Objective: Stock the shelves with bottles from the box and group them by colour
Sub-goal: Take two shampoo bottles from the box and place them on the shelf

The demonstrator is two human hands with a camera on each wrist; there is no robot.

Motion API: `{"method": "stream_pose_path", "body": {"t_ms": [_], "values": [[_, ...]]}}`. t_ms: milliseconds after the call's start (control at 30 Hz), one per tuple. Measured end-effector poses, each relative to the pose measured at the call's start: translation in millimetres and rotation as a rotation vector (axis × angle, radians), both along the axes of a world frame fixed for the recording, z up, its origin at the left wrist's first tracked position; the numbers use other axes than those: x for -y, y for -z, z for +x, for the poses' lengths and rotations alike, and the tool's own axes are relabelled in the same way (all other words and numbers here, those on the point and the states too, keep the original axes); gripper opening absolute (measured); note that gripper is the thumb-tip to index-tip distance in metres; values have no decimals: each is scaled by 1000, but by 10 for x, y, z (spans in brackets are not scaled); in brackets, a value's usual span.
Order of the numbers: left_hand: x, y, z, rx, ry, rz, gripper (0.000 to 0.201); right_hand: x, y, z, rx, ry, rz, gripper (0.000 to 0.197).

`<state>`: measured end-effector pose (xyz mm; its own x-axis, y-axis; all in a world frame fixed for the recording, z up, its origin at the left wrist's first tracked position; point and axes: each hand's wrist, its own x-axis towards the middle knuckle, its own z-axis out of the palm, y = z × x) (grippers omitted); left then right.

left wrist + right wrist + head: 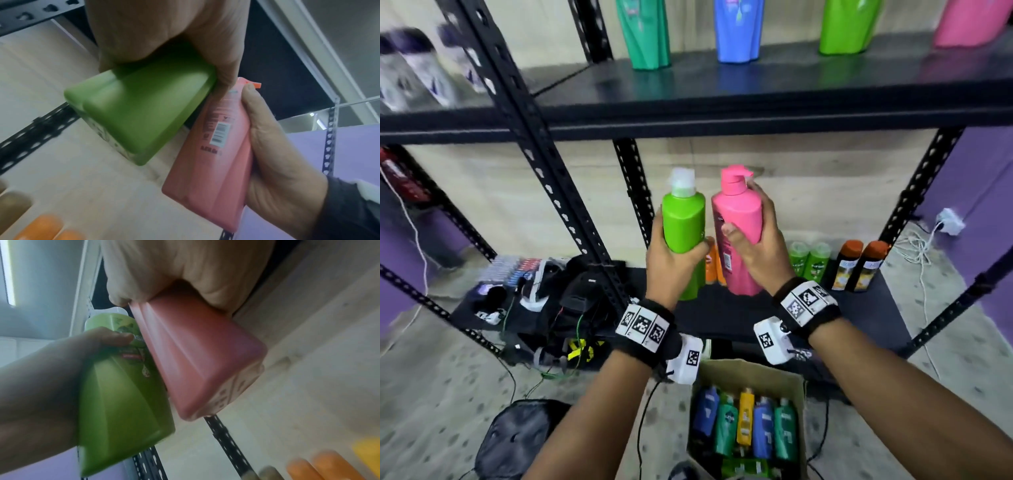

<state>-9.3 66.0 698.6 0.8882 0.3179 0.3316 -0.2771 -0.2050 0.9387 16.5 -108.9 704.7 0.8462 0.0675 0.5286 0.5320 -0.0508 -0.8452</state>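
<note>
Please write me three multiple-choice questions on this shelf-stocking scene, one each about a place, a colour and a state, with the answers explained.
1. Where is the cardboard box?
A. on the top shelf
B. on the floor below the hands
C. on the lower shelf

2. What colour is the bottle in the left hand?
A. light green
B. blue
C. yellow

3. How is the pink bottle held?
A. lying flat on the shelf
B. upside down
C. upright, gripped by the right hand

Answers:
1 B, the head view shows it open on the floor with bottles inside.
2 A, the green bottle sits in that fist.
3 C, its pump points up and fingers wrap its body.
</note>
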Motion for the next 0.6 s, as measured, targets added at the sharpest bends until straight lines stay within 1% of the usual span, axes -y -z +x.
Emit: {"method": "stream_pose_path", "body": {"t_ms": [100, 200, 467, 600], "values": [[-69, -431, 50, 82, -22, 7, 76, -62, -371, 68, 85, -26, 47, 82], [-133, -861, 72, 178, -55, 7, 79, -126, -711, 123, 175, -27, 93, 81], [-248, -1830, 156, 354, -41, -43, 78, -297, -1674, 172, 342, -56, 178, 80], [-351, -2223, 248, 385, -50, -56, 68, -377, -2114, 261, 411, -56, 202, 66]]}}
